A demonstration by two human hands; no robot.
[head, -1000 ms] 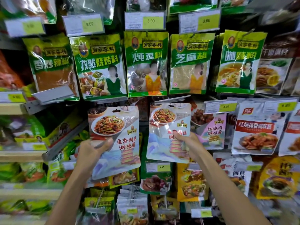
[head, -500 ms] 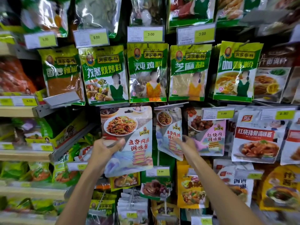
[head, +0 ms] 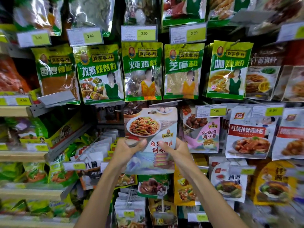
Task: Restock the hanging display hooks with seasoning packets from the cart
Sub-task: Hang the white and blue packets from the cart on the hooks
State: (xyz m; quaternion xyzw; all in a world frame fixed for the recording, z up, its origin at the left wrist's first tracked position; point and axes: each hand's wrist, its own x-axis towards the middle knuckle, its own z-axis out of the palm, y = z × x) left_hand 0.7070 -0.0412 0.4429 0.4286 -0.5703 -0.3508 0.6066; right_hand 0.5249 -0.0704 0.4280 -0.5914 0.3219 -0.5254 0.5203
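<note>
A seasoning packet (head: 150,139) is gripped by both hands (head: 126,149) (head: 176,149), fingers curled around it; threading onto the hook is judged next.

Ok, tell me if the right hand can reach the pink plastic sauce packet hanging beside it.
Probably yes: the right hand sits beside the pink sauce packet, nothing between them, though it grips the pale stir-fry sauce packet.

Two bare forearms, bare left grip (head: 126,150), bare right grip (head: 178,150)
</note>
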